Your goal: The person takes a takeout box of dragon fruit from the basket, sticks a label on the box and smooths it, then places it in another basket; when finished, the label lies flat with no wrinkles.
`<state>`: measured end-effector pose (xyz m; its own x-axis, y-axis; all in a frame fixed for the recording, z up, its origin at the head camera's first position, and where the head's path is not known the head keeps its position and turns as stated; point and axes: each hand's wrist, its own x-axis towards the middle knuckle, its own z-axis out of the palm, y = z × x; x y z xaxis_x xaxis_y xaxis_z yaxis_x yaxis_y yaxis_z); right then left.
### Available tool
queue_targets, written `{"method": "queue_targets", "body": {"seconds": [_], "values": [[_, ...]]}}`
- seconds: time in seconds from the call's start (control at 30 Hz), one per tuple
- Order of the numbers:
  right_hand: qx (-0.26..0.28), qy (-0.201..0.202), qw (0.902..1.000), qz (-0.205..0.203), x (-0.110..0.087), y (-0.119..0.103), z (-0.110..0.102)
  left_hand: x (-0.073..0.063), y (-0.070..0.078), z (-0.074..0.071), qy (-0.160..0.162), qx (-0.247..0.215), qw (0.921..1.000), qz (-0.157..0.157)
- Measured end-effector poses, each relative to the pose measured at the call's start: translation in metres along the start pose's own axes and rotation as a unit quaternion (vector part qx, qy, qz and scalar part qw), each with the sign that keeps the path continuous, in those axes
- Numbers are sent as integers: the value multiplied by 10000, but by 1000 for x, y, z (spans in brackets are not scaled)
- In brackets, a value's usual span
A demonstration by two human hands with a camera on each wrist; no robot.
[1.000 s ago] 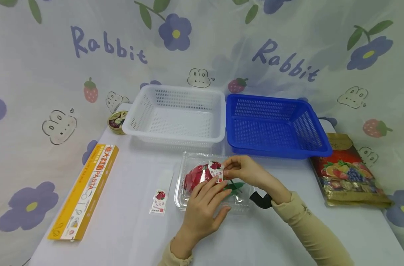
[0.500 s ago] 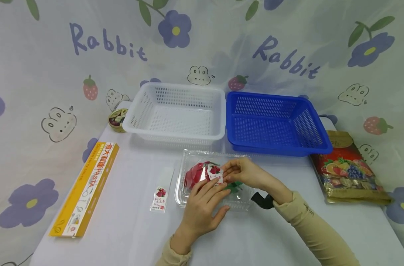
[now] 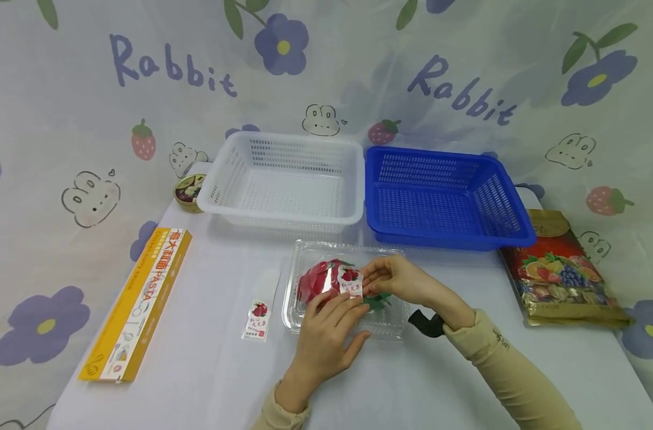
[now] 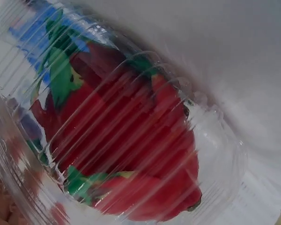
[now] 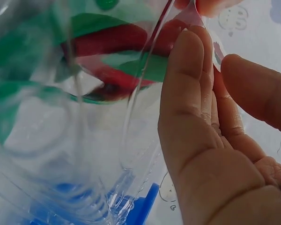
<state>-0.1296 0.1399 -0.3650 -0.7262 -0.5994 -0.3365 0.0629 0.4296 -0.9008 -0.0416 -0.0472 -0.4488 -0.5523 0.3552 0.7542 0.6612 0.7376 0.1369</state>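
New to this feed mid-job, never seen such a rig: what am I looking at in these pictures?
No machine here, just a person's left hand and right hand. The wide picture comes from a head camera looking down; the close-ups, from a camera on each wrist. On the white table are a white basket, blue basket, pasta box, round tin, red-and-gold bag and a strip bearing a sticker. In the middle, a clear container holds a red fruit. The left hand rests on it; the right hand is at the edge of a white label there. Neither visibly grips anything.

Both sleeves (image 3: 520, 379) are beige, the right bearing dark markings (image 3: 501, 340).
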Motion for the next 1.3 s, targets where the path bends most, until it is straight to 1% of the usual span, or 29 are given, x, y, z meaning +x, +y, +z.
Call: {"method": "queue_targets", "body": {"seconds": [0.13,0.23,0.33,0.37,0.43,0.53,0.7,0.77,0.83,0.87,0.9,1.0,1.07,1.1,1.13,1.2,1.3], "values": [[41,14,10000,9,0,2,-1,-2,0,0,158,67,9992,-347],[41,58,10000,-46,0,3,-1,-3,-1,-1,331,-15,9979,-548],[-247,222,9992,-238,-3,4,1,-3,-3,-1,467,-99,9964,-701],[-423,320,9981,-325,-4,4,3,-3,-3,-1,509,-129,9958,-748],[-803,569,9940,-469,-8,5,6,-2,-5,-2,573,-180,9947,-838],[-1198,963,9863,-606,-13,5,13,-1,-7,-3,624,-264,9929,-978],[-1500,1493,9740,-805,-20,10,27,0,-9,-6,585,-373,9912,-1128],[-1660,1755,9664,-880,-22,13,33,1,-9,-7,573,-419,9910,-1133],[-1812,2124,9552,-979,-25,16,39,1,-8,-7,553,-443,9909,-1141],[-1902,2346,9469,-1107,-26,19,43,1,-8,-8,541,-438,9910,-1140],[-2031,2576,9364,-1248,-27,21,47,1,-8,-8,529,-431,9911,-1140],[-2371,3196,8983,-1862,-29,30,62,3,-9,-10,473,-267,9917,-1162],[-2633,3472,8714,-2256,-28,38,72,4,-10,-11,429,-70,9918,-1198],[-2779,3573,8594,-2377,-26,41,77,5,-11,-12,395,42,9916,-1232],[-2897,3673,8484,-2477,-25,45,81,6,-11,-12,348,168,9909,-1287],[-3096,3892,8294,-2544,-22,51,87,8,-12,-12,253,385,9889,-1413],[-3297,4197,8080,-2495,-18,56,92,12,-12,-11,82,685,9845,-1614]]}}
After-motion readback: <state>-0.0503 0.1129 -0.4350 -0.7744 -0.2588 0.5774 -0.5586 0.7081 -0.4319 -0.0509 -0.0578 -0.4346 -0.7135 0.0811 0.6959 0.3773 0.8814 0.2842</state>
